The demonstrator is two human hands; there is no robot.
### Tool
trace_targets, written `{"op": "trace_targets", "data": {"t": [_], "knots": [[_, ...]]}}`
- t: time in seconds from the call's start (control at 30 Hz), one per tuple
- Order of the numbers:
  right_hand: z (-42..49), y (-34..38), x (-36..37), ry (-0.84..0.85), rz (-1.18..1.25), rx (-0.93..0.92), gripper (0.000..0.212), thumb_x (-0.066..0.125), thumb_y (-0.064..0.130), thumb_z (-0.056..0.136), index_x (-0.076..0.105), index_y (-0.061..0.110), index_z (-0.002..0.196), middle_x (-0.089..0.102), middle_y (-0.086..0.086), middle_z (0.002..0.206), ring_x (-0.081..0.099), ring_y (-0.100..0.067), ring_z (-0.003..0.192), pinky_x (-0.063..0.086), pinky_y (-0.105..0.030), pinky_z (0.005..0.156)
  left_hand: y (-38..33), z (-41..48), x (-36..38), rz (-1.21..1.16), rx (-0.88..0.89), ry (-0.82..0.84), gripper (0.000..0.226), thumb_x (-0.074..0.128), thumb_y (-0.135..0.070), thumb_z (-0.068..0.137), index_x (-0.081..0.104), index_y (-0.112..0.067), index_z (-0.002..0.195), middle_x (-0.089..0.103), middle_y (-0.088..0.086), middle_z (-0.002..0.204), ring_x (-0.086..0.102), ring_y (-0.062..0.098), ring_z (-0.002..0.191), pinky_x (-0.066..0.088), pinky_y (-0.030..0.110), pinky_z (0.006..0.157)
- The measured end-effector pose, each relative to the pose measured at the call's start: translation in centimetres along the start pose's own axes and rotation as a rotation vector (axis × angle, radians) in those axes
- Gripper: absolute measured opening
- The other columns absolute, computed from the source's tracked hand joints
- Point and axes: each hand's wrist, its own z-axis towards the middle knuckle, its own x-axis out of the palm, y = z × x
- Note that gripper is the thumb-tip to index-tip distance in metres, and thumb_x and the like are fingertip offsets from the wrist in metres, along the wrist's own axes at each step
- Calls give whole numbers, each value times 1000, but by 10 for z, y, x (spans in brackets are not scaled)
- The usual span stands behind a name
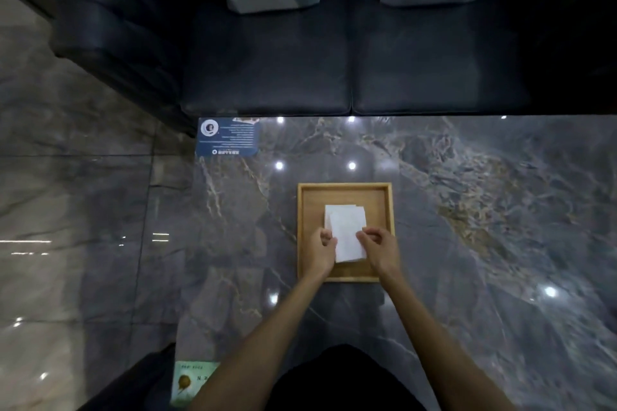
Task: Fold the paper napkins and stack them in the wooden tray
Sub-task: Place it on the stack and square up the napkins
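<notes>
Both forearms reach up from 6 o'clock; left hand point(321, 248) and right hand point(379, 243) each keep a narrow pinch grip on the top napkin's point(347, 233) side edges, over the stack point(340, 210) mid-tray point(344, 187). I'd square corners with the stack, then release both sides together.

hidden and cut off

the left hand point(322, 252) and right hand point(379, 248) cover the side edges of the top napkin point(347, 237); napkins beneath barely show. print on the blue card point(228, 137) is too small to read. the green card point(190, 384) is cut by the arm.
</notes>
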Motion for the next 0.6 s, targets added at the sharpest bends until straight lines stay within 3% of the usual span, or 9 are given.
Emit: {"op": "trace_targets", "data": {"t": [0.07, 0.17, 0.23, 0.3, 0.37, 0.43, 0.53, 0.6], "knots": [[6, -5, 6, -24, -5, -6, 17, 72, 20, 93, 68, 11, 107, 68, -1, 97, 66, -21, 96, 46, -16, 67, 2, 6, 7, 23, 4, -28, 9, 61, -17, 96, 55, -19, 90, 57, -8, 84, 59, 14, 85, 44, 16, 64], [9, -9, 12, -63, -9, -32, 10, 71, 23, 93, 63, 20, 100, 64, 7, 88, 68, -22, 95, 46, -16, 65, 9, 12, 9, 43, 60, -98, 15, 65, -16, 92, 50, -18, 86, 57, -2, 85, 58, 18, 82, 48, 23, 67], [8, -9, 15, -105, -9, -41, 17, 68, 29, 94, 60, 20, 107, 65, 3, 97, 68, -23, 99, 47, -19, 69, 13, 15, 7, 29, 68, -132, 15, 65, -19, 90, 50, -18, 93, 58, 3, 97, 59, 21, 89, 52, 31, 75], [7, -10, 17, -125, -9, -33, 38, 61, 37, 98, 55, 15, 128, 64, -5, 123, 62, -26, 117, 51, -31, 88, 14, 15, 6, 3, 30, -122, 29, 61, -25, 92, 49, -17, 117, 54, 7, 123, 56, 25, 111, 52, 41, 95], [5, -10, 15, -76, 37, 7, 60, 50, 41, 103, 36, 11, 152, 47, -12, 153, 45, -30, 140, 39, -45, 113, 15, 15, 6, -51, -31, -33, 57, 57, -29, 95, 33, -16, 145, 41, 8, 147, 45, 27, 133, 42, 48, 110], [1, -9, 15, 1, 104, 42, 67, 40, 44, 106, 17, 12, 161, 28, -10, 165, 31, -29, 149, 27, -48, 121, 12, 11, 8, -107, -80, 74, 69, 54, -29, 97, 18, -18, 155, 35, 7, 155, 40, 27, 139, 39, 50, 113], [-2, -5, 20, 111, 167, 96, 58, 29, 43, 109, 22, 13, 159, 36, -9, 160, 42, -26, 139, 36, -43, 116, 2, 3, 7, -160, -92, 208, 53, 50, -25, 99, 27, -23, 147, 41, 11, 153, 48, 28, 130, 41, 48, 111], [-6, -2, 28, 202, 166, 131, 54, 21, 41, 111, 27, 15, 157, 39, -11, 156, 41, -29, 141, 32, -49, 119, -5, -3, 11, -180, -78, 380, 45, 40, -26, 103, 23, -23, 144, 30, 23, 158, 42, 37, 135, 35, 48, 115]]}}
